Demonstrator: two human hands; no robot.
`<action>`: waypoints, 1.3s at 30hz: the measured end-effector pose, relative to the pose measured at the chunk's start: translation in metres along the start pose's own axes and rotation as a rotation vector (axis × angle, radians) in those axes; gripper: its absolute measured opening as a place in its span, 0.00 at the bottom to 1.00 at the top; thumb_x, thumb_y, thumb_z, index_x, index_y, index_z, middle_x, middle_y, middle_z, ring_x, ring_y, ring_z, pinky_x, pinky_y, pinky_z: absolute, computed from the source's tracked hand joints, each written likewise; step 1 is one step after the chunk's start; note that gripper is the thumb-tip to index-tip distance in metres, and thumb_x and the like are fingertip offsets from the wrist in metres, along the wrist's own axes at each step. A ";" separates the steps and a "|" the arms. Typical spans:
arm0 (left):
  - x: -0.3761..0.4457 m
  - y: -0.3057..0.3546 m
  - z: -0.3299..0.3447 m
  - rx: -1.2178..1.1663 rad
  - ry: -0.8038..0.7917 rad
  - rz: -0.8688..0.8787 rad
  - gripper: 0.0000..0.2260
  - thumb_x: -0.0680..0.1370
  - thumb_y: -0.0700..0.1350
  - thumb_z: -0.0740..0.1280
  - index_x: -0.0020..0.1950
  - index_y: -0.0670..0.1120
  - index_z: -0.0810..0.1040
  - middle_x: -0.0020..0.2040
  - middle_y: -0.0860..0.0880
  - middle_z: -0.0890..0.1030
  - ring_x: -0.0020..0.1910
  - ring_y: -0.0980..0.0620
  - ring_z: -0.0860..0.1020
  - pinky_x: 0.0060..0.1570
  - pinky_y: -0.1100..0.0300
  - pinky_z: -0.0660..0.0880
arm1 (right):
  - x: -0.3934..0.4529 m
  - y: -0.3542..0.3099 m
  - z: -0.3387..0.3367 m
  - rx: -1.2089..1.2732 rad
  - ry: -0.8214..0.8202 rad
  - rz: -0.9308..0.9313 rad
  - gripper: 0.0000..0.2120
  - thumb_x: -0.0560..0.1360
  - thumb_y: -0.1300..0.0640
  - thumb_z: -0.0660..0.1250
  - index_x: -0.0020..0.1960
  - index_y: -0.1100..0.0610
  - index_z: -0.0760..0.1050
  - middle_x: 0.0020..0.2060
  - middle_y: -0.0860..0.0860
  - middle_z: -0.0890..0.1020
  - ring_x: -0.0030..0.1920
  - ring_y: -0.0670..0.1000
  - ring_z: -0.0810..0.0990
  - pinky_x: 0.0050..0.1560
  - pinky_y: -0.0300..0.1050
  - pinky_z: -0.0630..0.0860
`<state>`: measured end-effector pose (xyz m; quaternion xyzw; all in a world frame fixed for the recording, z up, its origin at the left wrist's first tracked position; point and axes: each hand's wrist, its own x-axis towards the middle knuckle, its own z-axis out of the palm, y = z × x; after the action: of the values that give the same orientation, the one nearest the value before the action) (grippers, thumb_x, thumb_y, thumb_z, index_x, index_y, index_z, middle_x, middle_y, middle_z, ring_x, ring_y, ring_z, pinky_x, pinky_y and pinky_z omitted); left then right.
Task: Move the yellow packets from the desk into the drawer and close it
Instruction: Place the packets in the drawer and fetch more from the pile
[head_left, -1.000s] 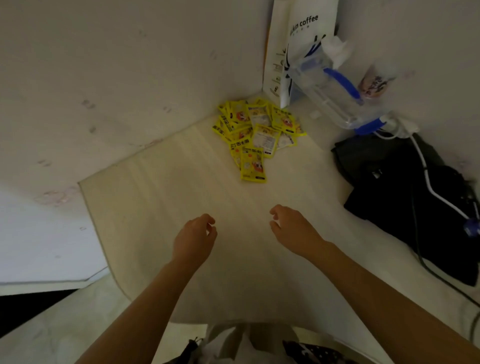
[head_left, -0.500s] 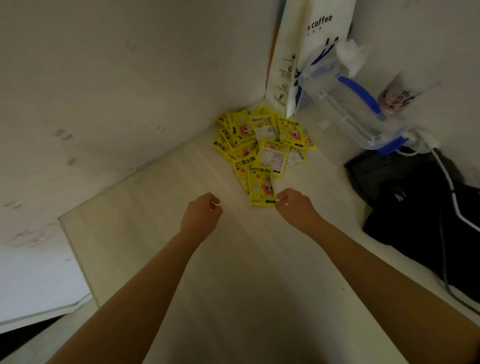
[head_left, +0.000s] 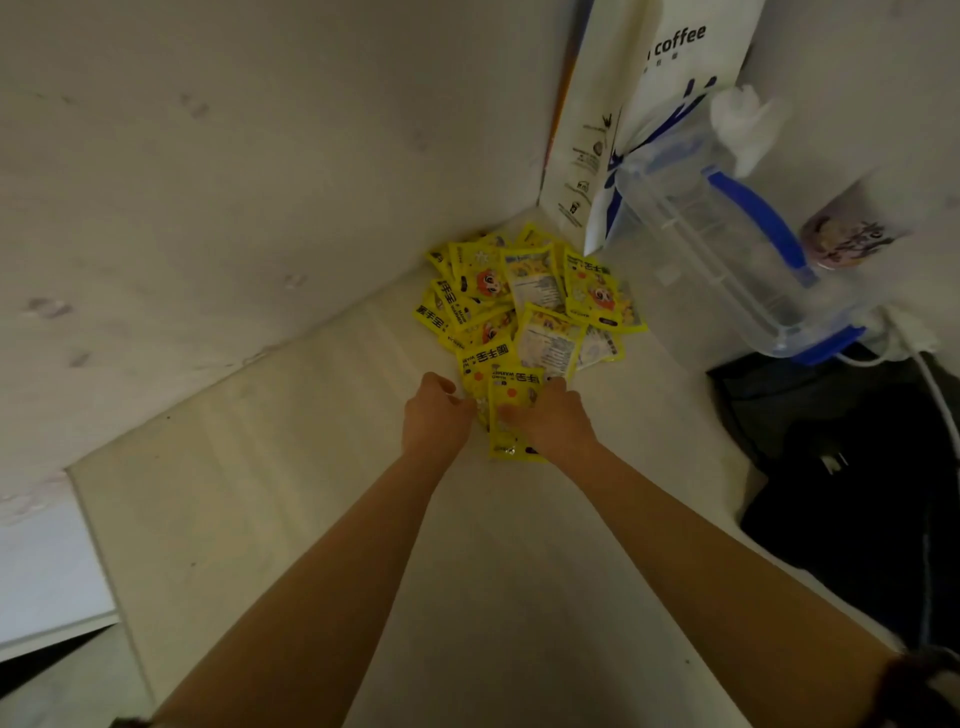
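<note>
A pile of several yellow packets lies in the far corner of the pale desk, against the wall. The nearest yellow packet sticks out toward me. My right hand lies on top of it, fingers pressed on it. My left hand touches the same packet's left edge with curled fingers. Whether the packet is lifted off the desk cannot be told. No drawer is in view.
A white coffee paper bag stands in the corner behind the pile. A clear plastic jug with a blue handle leans right of it. A black bag with a white cable covers the desk's right side.
Both hands have moved forward across the desk from its middle to the near end of the packet pile, and now touch the nearest packet.
</note>
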<state>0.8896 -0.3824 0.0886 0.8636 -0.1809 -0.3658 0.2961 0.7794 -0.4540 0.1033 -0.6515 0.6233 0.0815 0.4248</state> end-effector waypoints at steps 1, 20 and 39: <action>0.002 0.003 0.002 -0.024 0.011 -0.020 0.14 0.74 0.45 0.67 0.58 0.43 0.73 0.53 0.44 0.80 0.44 0.48 0.75 0.43 0.57 0.71 | 0.001 -0.001 0.002 -0.023 0.014 0.010 0.43 0.68 0.42 0.72 0.72 0.60 0.56 0.64 0.60 0.68 0.64 0.63 0.71 0.62 0.59 0.72; 0.009 0.010 0.020 -0.227 -0.043 -0.122 0.09 0.69 0.46 0.75 0.47 0.46 0.80 0.41 0.49 0.80 0.42 0.49 0.78 0.42 0.57 0.73 | 0.017 0.024 0.004 -0.017 -0.028 0.021 0.41 0.61 0.48 0.79 0.66 0.58 0.64 0.61 0.58 0.72 0.63 0.60 0.71 0.61 0.52 0.71; 0.029 0.048 0.016 -0.263 -0.083 0.083 0.07 0.70 0.47 0.72 0.45 0.45 0.82 0.47 0.40 0.84 0.48 0.42 0.82 0.51 0.43 0.79 | 0.072 0.009 -0.101 0.195 0.238 -0.214 0.16 0.75 0.51 0.67 0.57 0.60 0.76 0.50 0.55 0.80 0.52 0.57 0.80 0.52 0.51 0.77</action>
<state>0.8926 -0.4403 0.0958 0.7932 -0.1789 -0.4092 0.4139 0.7434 -0.5724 0.1172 -0.6749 0.6011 -0.1026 0.4155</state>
